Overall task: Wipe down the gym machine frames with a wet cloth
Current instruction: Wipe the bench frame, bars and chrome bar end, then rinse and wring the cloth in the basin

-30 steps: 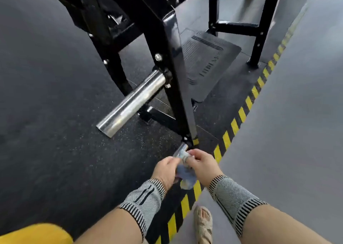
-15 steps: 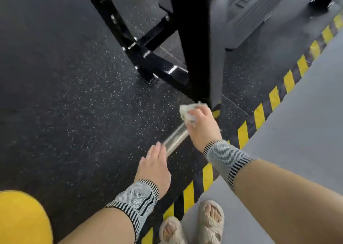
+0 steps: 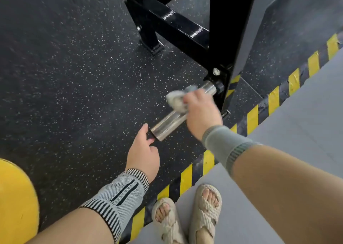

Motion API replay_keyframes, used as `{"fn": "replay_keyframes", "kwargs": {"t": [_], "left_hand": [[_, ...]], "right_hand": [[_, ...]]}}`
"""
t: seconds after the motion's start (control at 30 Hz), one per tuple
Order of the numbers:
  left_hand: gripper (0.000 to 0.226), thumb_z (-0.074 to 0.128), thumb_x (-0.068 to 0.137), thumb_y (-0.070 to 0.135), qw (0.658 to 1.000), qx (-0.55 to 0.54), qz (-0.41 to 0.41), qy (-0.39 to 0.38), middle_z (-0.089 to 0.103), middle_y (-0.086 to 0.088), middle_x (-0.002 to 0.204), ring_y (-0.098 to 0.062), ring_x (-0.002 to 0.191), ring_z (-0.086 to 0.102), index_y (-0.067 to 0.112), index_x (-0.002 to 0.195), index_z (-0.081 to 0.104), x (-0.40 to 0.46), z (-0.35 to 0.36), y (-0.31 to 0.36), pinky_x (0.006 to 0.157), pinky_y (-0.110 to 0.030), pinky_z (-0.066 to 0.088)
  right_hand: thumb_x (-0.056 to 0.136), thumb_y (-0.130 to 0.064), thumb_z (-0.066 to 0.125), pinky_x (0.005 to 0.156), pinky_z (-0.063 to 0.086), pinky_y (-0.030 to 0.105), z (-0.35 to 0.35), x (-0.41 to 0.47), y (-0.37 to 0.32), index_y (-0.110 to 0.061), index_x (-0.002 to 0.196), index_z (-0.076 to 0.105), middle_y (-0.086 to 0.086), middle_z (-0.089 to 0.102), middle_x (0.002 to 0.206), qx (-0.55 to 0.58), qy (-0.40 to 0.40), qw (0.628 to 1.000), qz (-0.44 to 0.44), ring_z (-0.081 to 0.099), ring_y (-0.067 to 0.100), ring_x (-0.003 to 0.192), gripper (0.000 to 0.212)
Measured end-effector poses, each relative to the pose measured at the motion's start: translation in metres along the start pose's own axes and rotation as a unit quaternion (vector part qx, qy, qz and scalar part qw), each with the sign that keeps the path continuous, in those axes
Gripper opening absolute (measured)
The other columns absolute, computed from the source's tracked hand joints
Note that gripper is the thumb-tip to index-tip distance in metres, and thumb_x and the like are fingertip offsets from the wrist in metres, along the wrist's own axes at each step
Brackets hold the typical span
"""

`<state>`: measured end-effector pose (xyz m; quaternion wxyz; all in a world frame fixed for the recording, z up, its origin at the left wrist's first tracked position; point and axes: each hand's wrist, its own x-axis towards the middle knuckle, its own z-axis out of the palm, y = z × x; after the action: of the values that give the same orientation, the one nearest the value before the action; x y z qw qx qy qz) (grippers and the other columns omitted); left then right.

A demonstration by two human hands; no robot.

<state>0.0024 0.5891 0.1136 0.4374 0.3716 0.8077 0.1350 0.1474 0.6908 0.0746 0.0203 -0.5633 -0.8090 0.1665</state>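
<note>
A short chrome peg [image 3: 168,123] sticks out low from the black machine frame [image 3: 178,30], pointing toward me. My right hand [image 3: 201,112] grips a crumpled grey-white cloth [image 3: 177,99] and presses it on the peg's upper middle part. My left hand [image 3: 143,152] hovers at the peg's free end, fingers relaxed, with fingertips at or just short of the end face. Both wrists wear knitted grey supports.
The floor is black speckled rubber [image 3: 74,76]. A yellow-and-black hazard stripe [image 3: 252,117] borders a raised grey platform [image 3: 297,128] where my sandalled feet [image 3: 187,216] stand. A yellow rounded object [image 3: 16,201] sits at bottom left. Black frame beams cross above the peg.
The view shifted closer to the peg. My right hand slid the cloth from the peg's root down toward its middle. My left hand stayed open near the peg's free end.
</note>
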Motion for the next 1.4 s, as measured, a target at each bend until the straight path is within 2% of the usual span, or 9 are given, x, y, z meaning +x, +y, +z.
{"fn": "replay_keyframes", "kwargs": {"t": [0.13, 0.33, 0.43, 0.6, 0.77, 1.03, 1.17, 1.3, 1.4], "left_hand": [[0.061, 0.037, 0.096, -0.005, 0.997, -0.071, -0.024, 0.011, 0.042, 0.006, 0.147, -0.007, 0.118, 0.053, 0.023, 0.149, 0.027, 0.003, 0.004, 0.001, 0.102, -0.025, 0.039], [0.059, 0.033, 0.095, -0.007, 0.993, -0.112, -0.03, -0.01, 0.045, 0.007, 0.145, -0.004, 0.111, 0.056, 0.023, 0.146, 0.032, -0.007, 0.005, -0.004, 0.099, -0.022, 0.039], [0.056, 0.036, 0.095, -0.004, 0.993, -0.112, -0.039, 0.006, 0.053, 0.009, 0.135, -0.005, 0.103, 0.058, 0.025, 0.143, 0.038, -0.009, 0.004, -0.005, 0.093, -0.025, 0.045], [0.052, 0.038, 0.098, -0.001, 0.986, -0.156, -0.057, 0.011, 0.057, 0.012, 0.125, -0.006, 0.107, 0.059, 0.024, 0.143, 0.036, -0.005, -0.002, -0.007, 0.1, -0.028, 0.043], [0.05, 0.034, 0.099, 0.002, 0.973, -0.211, -0.09, 0.003, 0.058, 0.01, 0.117, -0.009, 0.104, 0.061, 0.024, 0.144, 0.034, -0.006, -0.005, -0.006, 0.09, -0.029, 0.046], [0.023, 0.048, 0.093, 0.042, 0.93, -0.295, -0.217, 0.027, 0.067, -0.005, 0.106, -0.027, 0.097, 0.066, 0.023, 0.101, 0.06, -0.069, -0.026, -0.046, 0.087, -0.049, 0.055], [0.027, 0.067, 0.083, 0.036, 0.922, -0.314, -0.213, 0.075, 0.067, -0.002, 0.108, -0.025, 0.097, 0.067, 0.03, 0.108, 0.059, -0.11, -0.033, -0.088, 0.088, -0.047, 0.055], [0.048, 0.069, 0.084, 0.024, 0.934, -0.233, -0.235, 0.138, 0.06, 0.0, 0.119, -0.016, 0.093, 0.06, 0.019, 0.129, 0.052, -0.166, -0.035, -0.144, 0.079, -0.024, 0.051], [0.054, 0.068, 0.083, 0.016, 0.934, -0.208, -0.252, 0.147, 0.063, -0.005, 0.122, -0.026, 0.098, 0.064, 0.017, 0.133, 0.05, -0.21, -0.031, -0.192, 0.084, -0.038, 0.055]], "right_hand": [[0.087, -0.004, 0.055, 0.083, 0.039, 0.027, -0.016, 0.01, 0.017, -0.006, 0.123, 0.04, 0.013, 0.042, 0.128, 0.257, 0.059, 0.885, 0.385, 0.05, 0.028, 0.11, 0.039], [0.086, -0.001, 0.055, 0.074, 0.049, 0.026, 0.012, -0.021, -0.044, -0.009, 0.119, 0.043, 0.007, 0.054, 0.108, 0.455, -0.035, 0.741, 0.493, 0.056, 0.023, 0.102, 0.036], [0.082, -0.003, 0.059, 0.074, 0.053, 0.029, 0.013, -0.048, -0.084, -0.013, 0.107, 0.051, 0.001, 0.058, 0.095, 0.415, -0.173, 0.812, 0.372, 0.058, 0.017, 0.087, 0.028], [0.089, -0.004, 0.048, 0.057, 0.031, 0.014, -0.02, -0.022, -0.054, -0.021, 0.105, 0.049, -0.004, 0.044, 0.107, 0.3, 0.014, 0.918, 0.258, 0.041, -0.001, 0.067, 0.024], [0.09, -0.006, 0.052, 0.078, 0.043, 0.026, -0.01, -0.009, -0.047, -0.022, 0.128, 0.051, 0.001, 0.039, 0.121, 0.14, -0.073, 0.975, 0.158, 0.053, 0.02, 0.093, 0.042], [0.083, -0.028, 0.067, 0.058, 0.044, 0.023, 0.003, -0.094, -0.121, -0.026, 0.069, 0.055, -0.009, 0.057, 0.067, 0.317, -0.228, 0.918, 0.074, 0.051, 0.007, 0.06, 0.018], [0.08, -0.021, 0.066, 0.061, 0.047, 0.031, 0.001, -0.132, -0.138, -0.013, 0.072, 0.068, 0.0, 0.055, 0.06, 0.37, -0.292, 0.875, 0.107, 0.05, 0.017, 0.06, 0.011], [0.087, -0.019, 0.056, 0.054, 0.037, 0.025, 0.011, -0.171, -0.163, -0.016, 0.078, 0.064, -0.003, 0.051, 0.058, 0.289, -0.301, 0.906, 0.073, 0.047, 0.016, 0.058, 0.012], [0.09, -0.019, 0.052, 0.052, 0.036, 0.024, 0.023, -0.207, -0.185, -0.015, 0.087, 0.064, -0.001, 0.056, 0.068, 0.246, -0.285, 0.925, 0.04, 0.049, 0.017, 0.061, 0.012]]}}
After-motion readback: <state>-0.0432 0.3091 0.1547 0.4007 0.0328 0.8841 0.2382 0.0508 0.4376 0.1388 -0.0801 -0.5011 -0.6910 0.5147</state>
